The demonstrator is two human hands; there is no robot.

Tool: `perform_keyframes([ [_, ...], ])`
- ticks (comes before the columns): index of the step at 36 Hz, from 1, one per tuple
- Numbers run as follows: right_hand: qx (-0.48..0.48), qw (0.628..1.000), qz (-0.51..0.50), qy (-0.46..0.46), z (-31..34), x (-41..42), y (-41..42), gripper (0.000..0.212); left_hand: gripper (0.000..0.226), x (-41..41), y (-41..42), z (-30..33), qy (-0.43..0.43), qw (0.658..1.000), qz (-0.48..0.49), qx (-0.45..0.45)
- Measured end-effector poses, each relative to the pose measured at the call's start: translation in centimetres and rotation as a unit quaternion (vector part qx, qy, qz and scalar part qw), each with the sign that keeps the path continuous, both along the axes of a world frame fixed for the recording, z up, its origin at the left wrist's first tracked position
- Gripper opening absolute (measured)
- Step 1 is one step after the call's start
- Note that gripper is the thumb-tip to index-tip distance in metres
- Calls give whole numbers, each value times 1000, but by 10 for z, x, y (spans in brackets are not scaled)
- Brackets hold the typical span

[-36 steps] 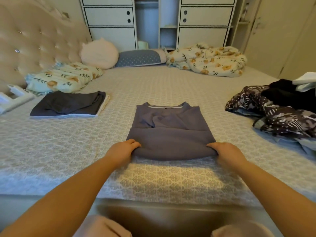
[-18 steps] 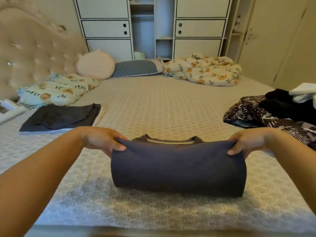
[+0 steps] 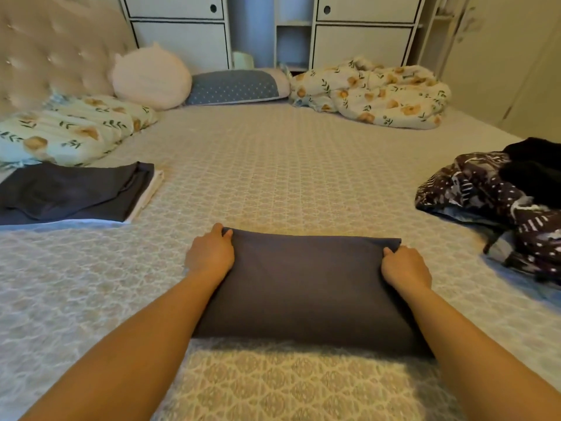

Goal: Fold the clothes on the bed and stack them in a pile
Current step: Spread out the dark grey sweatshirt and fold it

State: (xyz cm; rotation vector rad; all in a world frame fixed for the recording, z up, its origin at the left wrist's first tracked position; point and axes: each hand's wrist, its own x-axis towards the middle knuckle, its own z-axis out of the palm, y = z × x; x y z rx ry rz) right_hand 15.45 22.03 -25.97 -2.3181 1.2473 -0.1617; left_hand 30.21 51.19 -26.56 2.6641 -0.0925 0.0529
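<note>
A blue-grey shirt (image 3: 306, 287) lies folded in half as a flat rectangle on the patterned bedspread (image 3: 273, 177), near the front edge. My left hand (image 3: 211, 255) pinches its far left corner, and my right hand (image 3: 405, 267) pinches its far right corner. At the left lies a pile of folded dark clothes (image 3: 73, 192) on a white piece. A heap of unfolded clothes (image 3: 501, 202), dark printed and black, sits at the right edge.
A floral pillow (image 3: 69, 129), a round pink cushion (image 3: 151, 77) and a blue dotted pillow (image 3: 233, 86) line the headboard side. A crumpled floral quilt (image 3: 373, 92) lies at the far right. White cabinets (image 3: 361, 41) stand behind the bed.
My hands lifted the shirt's near hem, carried it away from me over the collar and laid it down. The shirt is now half as long, and its collar is covered.
</note>
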Motion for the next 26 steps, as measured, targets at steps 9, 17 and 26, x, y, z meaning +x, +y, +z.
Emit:
perform_keyframes([
  [9,-179,981,67,36,19,2,10,51,51,-7,-21,21,-15,997,-54,45],
  [17,-177,928,317,87,-12,-1,81,56,64,-103,-70,0,-7,935,-315,165],
  [26,-95,978,162,89,-25,-31,40,77,75,-60,18,-24,70,981,-110,143],
])
